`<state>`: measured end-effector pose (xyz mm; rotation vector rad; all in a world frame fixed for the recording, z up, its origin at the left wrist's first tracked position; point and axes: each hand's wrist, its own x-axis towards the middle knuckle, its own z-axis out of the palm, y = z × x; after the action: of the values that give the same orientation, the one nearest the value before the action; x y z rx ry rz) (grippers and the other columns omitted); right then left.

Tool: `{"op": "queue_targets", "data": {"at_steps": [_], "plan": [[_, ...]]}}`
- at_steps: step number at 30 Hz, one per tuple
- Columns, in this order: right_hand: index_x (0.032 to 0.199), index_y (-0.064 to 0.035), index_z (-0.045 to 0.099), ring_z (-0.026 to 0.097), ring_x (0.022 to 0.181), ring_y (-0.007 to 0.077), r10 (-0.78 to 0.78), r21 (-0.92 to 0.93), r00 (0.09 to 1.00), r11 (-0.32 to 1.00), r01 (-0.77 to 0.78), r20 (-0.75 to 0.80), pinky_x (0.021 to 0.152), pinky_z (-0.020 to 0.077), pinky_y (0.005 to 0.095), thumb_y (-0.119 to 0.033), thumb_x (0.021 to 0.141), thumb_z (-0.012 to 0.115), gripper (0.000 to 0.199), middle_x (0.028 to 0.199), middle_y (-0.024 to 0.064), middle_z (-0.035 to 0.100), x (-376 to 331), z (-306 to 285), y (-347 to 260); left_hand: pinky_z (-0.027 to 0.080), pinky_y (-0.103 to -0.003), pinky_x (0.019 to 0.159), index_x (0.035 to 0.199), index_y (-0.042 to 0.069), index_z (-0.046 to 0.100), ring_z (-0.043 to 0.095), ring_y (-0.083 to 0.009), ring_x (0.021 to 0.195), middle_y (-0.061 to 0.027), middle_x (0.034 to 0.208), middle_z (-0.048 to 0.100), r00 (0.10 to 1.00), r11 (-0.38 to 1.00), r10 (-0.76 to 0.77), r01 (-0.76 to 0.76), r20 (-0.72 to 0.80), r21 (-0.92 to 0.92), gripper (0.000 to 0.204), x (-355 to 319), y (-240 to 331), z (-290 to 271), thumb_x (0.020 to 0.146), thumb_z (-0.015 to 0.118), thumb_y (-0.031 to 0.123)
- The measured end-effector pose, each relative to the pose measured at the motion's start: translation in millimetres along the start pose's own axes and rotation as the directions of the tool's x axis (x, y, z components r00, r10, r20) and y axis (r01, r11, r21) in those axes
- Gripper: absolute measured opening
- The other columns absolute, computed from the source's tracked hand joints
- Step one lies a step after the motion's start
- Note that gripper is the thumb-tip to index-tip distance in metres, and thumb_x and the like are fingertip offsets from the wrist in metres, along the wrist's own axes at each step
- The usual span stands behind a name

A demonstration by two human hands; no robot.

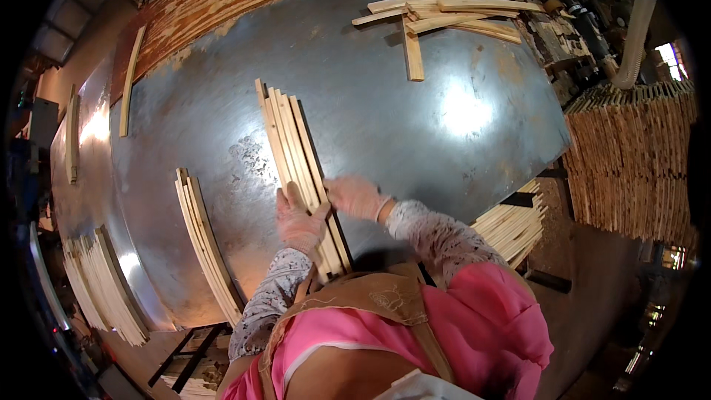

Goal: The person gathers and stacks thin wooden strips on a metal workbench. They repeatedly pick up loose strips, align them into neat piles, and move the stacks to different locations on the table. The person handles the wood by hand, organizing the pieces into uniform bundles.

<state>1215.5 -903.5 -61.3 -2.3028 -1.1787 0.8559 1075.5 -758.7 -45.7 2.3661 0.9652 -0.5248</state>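
A bundle of several long, pale wooden strips (285, 130) lies side by side on the metal-topped table (385, 126) in front of me, its near end close to my apron. My left hand (300, 222), in a thin pinkish glove, spans the bundle near its lower part, fingers on one side and thumb toward the other. Against the bundle's right edge rests my right hand (355, 196), gloved the same way, its fingers stretched toward the strips. The undersides of the right fingers are hidden.
Left of the bundle lies a smaller group of strips (204, 233). Crossed wooden pieces (444, 15) lie at the far right, and a single strip (132, 81) at the far left. More strips (104, 285) sit at the left edge. A tall wood stack (629, 163) stands at right.
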Motion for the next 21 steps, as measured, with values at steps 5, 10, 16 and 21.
{"op": "queue_targets", "data": {"at_steps": [5, 10, 16, 21], "plan": [[0.131, -0.0056, 0.061, 0.068, 0.114, 0.0401, 0.203, -0.154, 0.558, 0.837, -0.526, -0.804, 0.096, 0.0556, 0.0502, -0.044, 0.092, 0.074, 0.056, 0.121, 0.0209, 0.071, 65.5, -154.3, 166.7, 0.023, -0.054, 0.132, 0.173, 0.009, 0.022, 0.021, -0.0415, 0.164, -0.0241, 0.178, 0.016, 0.987, 0.952, -0.110, 0.139, -0.121, 0.272, 0.116, -8.1, 29.8, 0.9, 0.086, 0.078, 0.062], [0.141, -0.0029, 0.055, 0.067, 0.113, 0.0434, 0.483, 0.063, 0.602, 0.810, -0.583, -0.636, 0.096, 0.0559, 0.0502, -0.040, 0.092, 0.075, 0.064, 0.123, 0.0221, 0.070, 64.2, -198.1, 249.8, 0.046, -0.050, 0.117, 0.157, -0.003, 0.049, 0.053, -0.0445, 0.144, -0.0308, 0.158, 0.052, 0.827, 0.924, 0.309, -0.379, -0.469, -0.060, 0.078, 13.7, 96.2, 18.9, 0.094, 0.077, 0.033], [0.131, -0.0062, 0.064, 0.070, 0.113, 0.0429, 0.025, 0.177, 0.955, 0.981, -0.081, 0.295, 0.093, 0.0577, 0.0525, -0.040, 0.102, 0.062, 0.045, 0.116, 0.0221, 0.073, -65.1, -168.6, 161.2, 0.057, -0.037, 0.099, 0.148, -0.009, 0.055, 0.070, -0.0260, 0.115, -0.0193, 0.126, 0.072, 0.928, 0.287, 0.189, 0.260, 0.320, -0.922, 0.057, 75.5, 233.2, 53.2, 0.109, 0.065, 0.032], [0.126, -0.0139, 0.068, 0.070, 0.111, 0.0400, -0.166, 0.054, 0.847, 0.973, 0.222, -0.505, 0.094, 0.0579, 0.0510, -0.042, 0.101, 0.061, 0.038, 0.116, 0.0177, 0.074, 44.4, -297.3, 229.1, 0.060, -0.034, 0.080, 0.133, -0.003, 0.063, 0.070, -0.0189, 0.090, -0.0080, 0.105, 0.072, 0.888, 0.197, 0.220, 0.365, 0.404, -0.910, 0.039, 87.5, 225.3, 79.7, 0.103, 0.071, 0.021]]}}
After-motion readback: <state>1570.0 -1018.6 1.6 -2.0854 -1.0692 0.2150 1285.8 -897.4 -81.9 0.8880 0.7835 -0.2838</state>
